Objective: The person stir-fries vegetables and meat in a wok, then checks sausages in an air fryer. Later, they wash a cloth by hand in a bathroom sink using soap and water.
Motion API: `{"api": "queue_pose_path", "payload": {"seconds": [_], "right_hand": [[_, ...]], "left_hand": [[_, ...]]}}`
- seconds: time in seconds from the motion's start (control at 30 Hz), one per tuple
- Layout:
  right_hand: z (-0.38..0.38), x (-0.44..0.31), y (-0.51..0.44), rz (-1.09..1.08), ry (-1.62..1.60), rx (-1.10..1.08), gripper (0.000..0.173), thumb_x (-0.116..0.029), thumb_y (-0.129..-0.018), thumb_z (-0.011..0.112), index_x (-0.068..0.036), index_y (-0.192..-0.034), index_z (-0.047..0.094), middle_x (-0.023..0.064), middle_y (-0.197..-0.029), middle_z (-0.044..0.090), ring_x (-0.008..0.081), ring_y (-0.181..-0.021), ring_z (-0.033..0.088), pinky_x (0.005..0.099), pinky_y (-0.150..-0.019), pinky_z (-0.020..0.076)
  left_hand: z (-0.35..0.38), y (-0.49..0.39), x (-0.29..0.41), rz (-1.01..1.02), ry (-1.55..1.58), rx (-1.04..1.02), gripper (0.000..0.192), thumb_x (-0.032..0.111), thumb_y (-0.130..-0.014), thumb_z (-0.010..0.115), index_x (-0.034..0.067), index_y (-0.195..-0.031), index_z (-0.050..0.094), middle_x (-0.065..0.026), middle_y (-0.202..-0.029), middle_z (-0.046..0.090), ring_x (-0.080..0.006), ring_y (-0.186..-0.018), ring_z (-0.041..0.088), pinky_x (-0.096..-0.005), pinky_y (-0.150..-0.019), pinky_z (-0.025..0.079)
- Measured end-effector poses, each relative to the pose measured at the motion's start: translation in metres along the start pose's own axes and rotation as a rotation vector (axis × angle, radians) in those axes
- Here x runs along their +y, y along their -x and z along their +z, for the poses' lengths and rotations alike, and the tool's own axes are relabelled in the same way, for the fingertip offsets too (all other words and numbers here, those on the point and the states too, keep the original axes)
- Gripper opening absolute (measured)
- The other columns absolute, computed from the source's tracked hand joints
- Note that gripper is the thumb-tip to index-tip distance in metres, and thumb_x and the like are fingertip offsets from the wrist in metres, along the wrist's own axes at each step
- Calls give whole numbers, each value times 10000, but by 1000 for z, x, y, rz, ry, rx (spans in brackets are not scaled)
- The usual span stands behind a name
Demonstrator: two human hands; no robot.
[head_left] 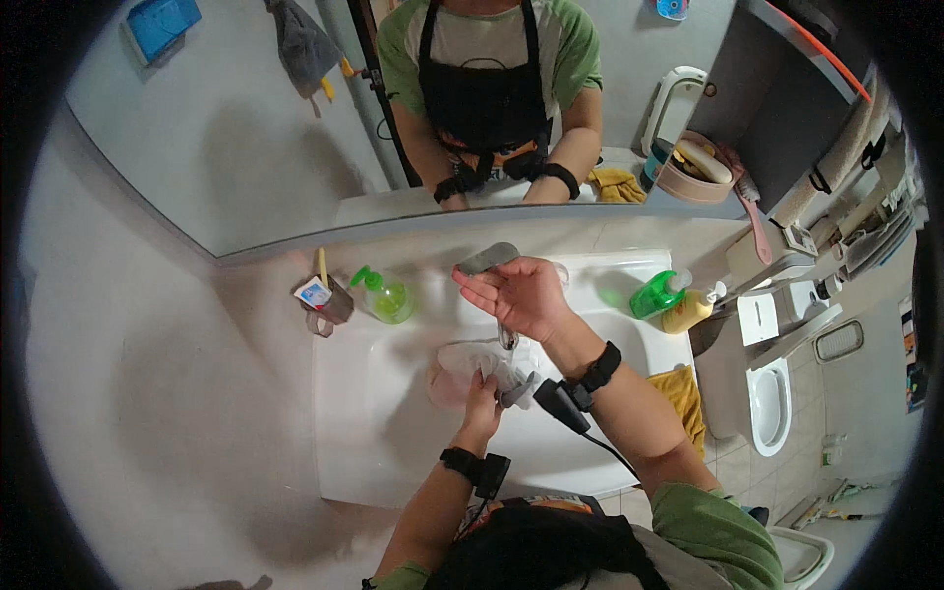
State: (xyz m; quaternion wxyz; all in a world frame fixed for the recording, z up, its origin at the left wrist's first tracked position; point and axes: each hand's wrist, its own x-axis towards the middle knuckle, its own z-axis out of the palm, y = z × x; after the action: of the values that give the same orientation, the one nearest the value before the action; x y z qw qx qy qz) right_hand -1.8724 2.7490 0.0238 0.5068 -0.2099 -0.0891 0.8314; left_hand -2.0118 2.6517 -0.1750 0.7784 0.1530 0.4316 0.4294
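My left hand (483,405) grips a wet-looking white cloth (472,361) with a grey part, bunched in the white washbasin (369,442). Above the cloth, my right hand (520,295) is raised at the tap, palm partly showing and fingers stretched to the left. A grey, rounded oblong piece (490,257) lies against its thumb and fingers; whether it is gripped cannot be told, nor whether it is soap or a tap part. The metal tap spout (508,335) shows below this hand, which hides the rest of the tap.
On the basin's back left are a cup (335,304) with a toothbrush and tube, and a green pump bottle (387,299). Green (656,295) and yellow (686,313) bottles stand right. A mustard cloth (682,402) hangs over the right rim. A mirror (258,147) rises behind; a toilet (768,405) stands right.
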Motion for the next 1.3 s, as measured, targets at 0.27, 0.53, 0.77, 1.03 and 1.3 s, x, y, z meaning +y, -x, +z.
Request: {"api": "queue_pose_path", "payload": {"seconds": [0.27,0.53,0.77,1.03,1.3], "right_hand": [[-95,78,100,-542,1927,464,751,-183,-664,705,-110,-1338,380,180,-1239,507,374,-1229,397,452,-962,380],[-139,105,108,-151,813,455,318,-227,-925,528,-71,-1202,530,75,-1051,621,174,-919,597,334,-837,454],[-119,111,111,-125,232,363,381,-366,-976,435,-54,-1165,545,52,-1078,613,144,-965,572,303,-868,449],[-98,86,133,-473,626,445,722,-300,-930,552,-174,-1477,98,132,-1329,395,267,-1238,381,462,-974,374],[-89,137,133,-282,1305,178,652,-209,-809,725,-43,-1313,347,130,-1136,526,210,-972,545,340,-822,465]], "left_hand": [[12,2,1,-63,84,-127,136,78,-900,502,119,-1025,537,31,-904,532,-93,-829,503,-260,-776,413],[27,32,30,-72,-245,-262,591,194,-898,545,19,-1396,282,-112,-1396,370,-214,-1298,334,-343,-1070,255],[9,61,41,-31,-878,-246,487,303,-919,545,-22,-1260,421,-112,-1117,580,-196,-1070,537,-317,-886,425],[5,70,63,28,-27,-49,318,240,-979,440,30,-1217,452,-77,-1167,548,-214,-1081,541,-346,-923,436],[28,88,77,6,155,-157,302,218,-963,478,49,-1213,469,-76,-1176,533,-202,-1103,512,-373,-946,425]]}}
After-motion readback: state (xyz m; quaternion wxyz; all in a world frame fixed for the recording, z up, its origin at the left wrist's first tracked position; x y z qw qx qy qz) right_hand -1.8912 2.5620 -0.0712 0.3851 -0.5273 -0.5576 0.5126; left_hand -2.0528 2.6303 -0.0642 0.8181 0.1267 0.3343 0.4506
